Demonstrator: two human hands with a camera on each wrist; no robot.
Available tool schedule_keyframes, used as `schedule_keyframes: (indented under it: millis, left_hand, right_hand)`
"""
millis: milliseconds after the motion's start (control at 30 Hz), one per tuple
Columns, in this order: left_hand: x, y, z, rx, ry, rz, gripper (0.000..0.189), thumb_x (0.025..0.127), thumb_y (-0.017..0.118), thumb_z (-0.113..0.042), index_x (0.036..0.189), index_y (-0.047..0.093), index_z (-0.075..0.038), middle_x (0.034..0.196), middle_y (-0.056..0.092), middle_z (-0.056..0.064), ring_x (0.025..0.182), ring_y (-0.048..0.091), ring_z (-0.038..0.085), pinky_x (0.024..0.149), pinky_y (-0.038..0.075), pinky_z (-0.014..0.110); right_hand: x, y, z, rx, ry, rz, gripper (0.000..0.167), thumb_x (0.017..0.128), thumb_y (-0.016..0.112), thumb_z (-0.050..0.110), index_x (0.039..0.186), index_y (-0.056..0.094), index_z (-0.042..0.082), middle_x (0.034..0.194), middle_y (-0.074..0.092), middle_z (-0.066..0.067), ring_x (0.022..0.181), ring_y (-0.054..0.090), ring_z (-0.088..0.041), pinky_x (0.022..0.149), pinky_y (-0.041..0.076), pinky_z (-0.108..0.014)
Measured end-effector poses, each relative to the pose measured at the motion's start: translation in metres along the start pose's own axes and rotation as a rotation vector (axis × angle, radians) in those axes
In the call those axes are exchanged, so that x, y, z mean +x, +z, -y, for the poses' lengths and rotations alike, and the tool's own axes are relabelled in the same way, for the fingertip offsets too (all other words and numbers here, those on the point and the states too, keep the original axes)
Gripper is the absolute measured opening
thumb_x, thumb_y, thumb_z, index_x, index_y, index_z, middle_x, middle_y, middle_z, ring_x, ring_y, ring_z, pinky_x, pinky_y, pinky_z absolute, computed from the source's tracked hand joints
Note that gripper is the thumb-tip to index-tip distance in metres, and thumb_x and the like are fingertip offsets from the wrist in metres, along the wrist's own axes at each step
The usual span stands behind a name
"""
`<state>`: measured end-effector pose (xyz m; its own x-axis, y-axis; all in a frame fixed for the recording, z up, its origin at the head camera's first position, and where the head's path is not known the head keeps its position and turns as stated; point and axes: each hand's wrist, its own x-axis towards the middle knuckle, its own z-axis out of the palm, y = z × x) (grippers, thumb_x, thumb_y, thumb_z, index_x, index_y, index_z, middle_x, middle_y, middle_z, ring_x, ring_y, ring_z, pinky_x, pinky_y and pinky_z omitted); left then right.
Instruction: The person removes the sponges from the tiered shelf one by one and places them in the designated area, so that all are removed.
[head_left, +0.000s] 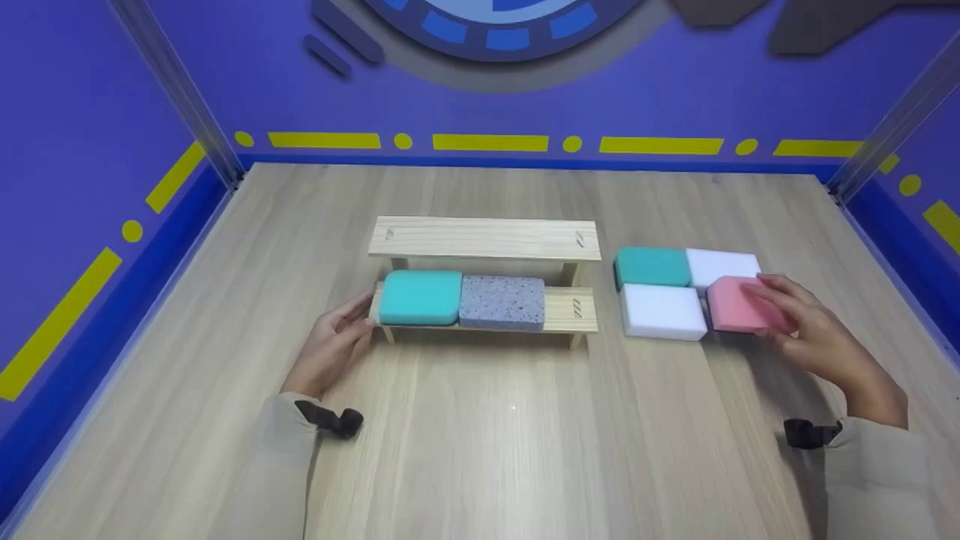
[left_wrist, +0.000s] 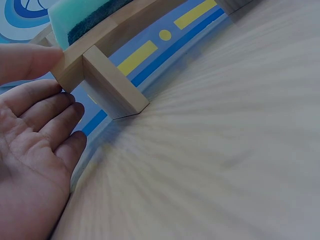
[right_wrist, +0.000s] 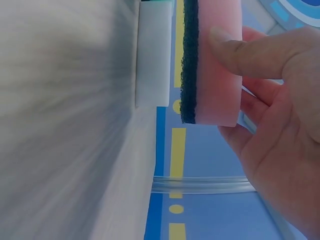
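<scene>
- Gripping a pink sponge (head_left: 739,304), right of the head view: right hand (head_left: 817,334); left of centre, left hand (head_left: 331,341) pinching wooden shelf (head_left: 559,309).
- Left wrist, upper left: thumb (left_wrist: 27,62) nearly meeting fingers (left_wrist: 39,97).
- Right wrist, top: fingers spread sponge-wide; sponge presumably light, soft, best held at opposite sides.

A person's two sleeved forearms (head_left: 276,469) reach in from the near side, one left, one right; the left hand (head_left: 334,341) points far and rightward, thumb (left_wrist: 30,62) and forefinger (left_wrist: 35,93) pinching, the other fingers (left_wrist: 61,122) gently bent side by side; the right hand (head_left: 817,330) points far and leftward, its thumb set opposite its fingers in a grip.
</scene>
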<state>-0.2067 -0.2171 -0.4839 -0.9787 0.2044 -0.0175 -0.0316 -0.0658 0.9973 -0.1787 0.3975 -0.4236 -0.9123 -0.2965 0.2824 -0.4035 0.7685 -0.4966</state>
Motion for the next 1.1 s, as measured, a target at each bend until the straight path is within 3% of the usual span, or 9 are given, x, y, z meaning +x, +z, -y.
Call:
schedule_keyframes:
  millis: [133, 267, 333, 433, 500, 600, 700, 900, 1100]
  left_hand:
    - [-0.001, 0.000, 0.001, -0.004, 0.008, -0.004, 0.059, 0.096, 0.054, -0.008, 0.148, 0.028, 0.003, 0.157, 0.027, 0.014, 0.146, 0.025, 0.023, 0.110, 0.035, 0.017]
    - [-0.002, 0.000, 0.001, -0.013, 0.016, -0.004, 0.058, 0.096, 0.054, -0.007, 0.148, 0.029, 0.003, 0.157, 0.027, 0.015, 0.146, 0.026, 0.024, 0.108, 0.037, 0.015]
    - [-0.002, 0.000, 0.001, -0.015, 0.015, -0.006, 0.059, 0.096, 0.054, -0.007, 0.148, 0.028, 0.003, 0.157, 0.027, 0.015, 0.146, 0.026, 0.024, 0.107, 0.037, 0.014]
    - [-0.002, 0.001, 0.001, -0.010, 0.011, -0.008, 0.059, 0.096, 0.054, -0.007, 0.148, 0.028, 0.003, 0.157, 0.027, 0.015, 0.146, 0.026, 0.024, 0.108, 0.036, 0.014]
    - [-0.001, 0.001, 0.001, 0.004, 0.012, -0.008, 0.058, 0.096, 0.054, -0.008, 0.148, 0.029, 0.002, 0.157, 0.028, 0.015, 0.146, 0.026, 0.024, 0.107, 0.036, 0.014]
    - [-0.001, 0.001, 0.000, 0.020, 0.015, -0.006, 0.058, 0.096, 0.055, -0.009, 0.148, 0.030, 0.002, 0.156, 0.029, 0.014, 0.145, 0.027, 0.023, 0.108, 0.036, 0.015]
    - [-0.001, 0.001, 0.000, 0.031, 0.017, -0.005, 0.059, 0.096, 0.055, -0.010, 0.148, 0.030, 0.001, 0.156, 0.029, 0.013, 0.145, 0.027, 0.022, 0.108, 0.036, 0.015]
    - [-0.001, 0.001, -0.001, -0.055, 0.025, 0.008, 0.059, 0.096, 0.054, -0.005, 0.148, 0.028, 0.004, 0.157, 0.027, 0.015, 0.146, 0.025, 0.024, 0.108, 0.038, 0.016]
    - [-0.002, 0.002, -0.002, -0.038, 0.020, -0.001, 0.058, 0.096, 0.054, -0.006, 0.148, 0.029, 0.004, 0.157, 0.027, 0.016, 0.145, 0.026, 0.024, 0.107, 0.038, 0.015]
  right_hand:
    - [-0.001, 0.000, -0.002, 0.019, 0.034, 0.014, 0.066, 0.079, 0.063, -0.015, 0.140, 0.047, 0.003, 0.144, 0.034, -0.032, 0.133, 0.024, -0.058, 0.109, 0.017, -0.064]
    - [-0.002, 0.002, -0.005, 0.010, 0.026, 0.010, 0.065, 0.079, 0.065, -0.014, 0.139, 0.048, 0.002, 0.143, 0.035, -0.032, 0.132, 0.026, -0.058, 0.122, 0.013, -0.042]
    - [-0.002, 0.003, -0.006, -0.002, 0.016, 0.008, 0.064, 0.079, 0.065, -0.013, 0.139, 0.048, 0.001, 0.143, 0.035, -0.031, 0.132, 0.027, -0.058, 0.118, 0.009, -0.019]
    - [-0.003, 0.006, -0.008, -0.008, 0.008, 0.014, 0.063, 0.080, 0.065, -0.013, 0.138, 0.048, 0.001, 0.143, 0.035, -0.031, 0.135, 0.025, -0.055, 0.109, 0.005, -0.006]
    - [-0.004, 0.006, -0.009, -0.001, 0.014, 0.023, 0.062, 0.080, 0.064, -0.013, 0.139, 0.047, 0.000, 0.144, 0.035, -0.032, 0.138, 0.021, -0.054, 0.112, 0.003, -0.010]
    - [-0.004, 0.007, -0.010, 0.019, 0.032, 0.039, 0.063, 0.080, 0.061, -0.015, 0.139, 0.047, 0.000, 0.144, 0.033, -0.032, 0.140, 0.016, -0.053, 0.123, 0.006, -0.038]
    - [-0.003, 0.008, -0.010, 0.027, 0.044, 0.052, 0.063, 0.080, 0.061, -0.015, 0.140, 0.046, -0.001, 0.145, 0.032, -0.033, 0.139, 0.016, -0.056, 0.113, 0.011, -0.065]
    - [-0.002, 0.011, -0.013, -0.002, 0.019, 0.037, 0.063, 0.078, 0.062, -0.017, 0.138, 0.048, -0.001, 0.143, 0.035, -0.032, 0.135, 0.022, -0.057, 0.121, 0.015, -0.050]
    - [-0.001, 0.012, -0.015, 0.026, 0.027, 0.060, 0.065, 0.076, 0.058, -0.022, 0.138, 0.047, -0.003, 0.142, 0.033, -0.035, 0.135, 0.019, -0.060, 0.104, 0.018, -0.074]
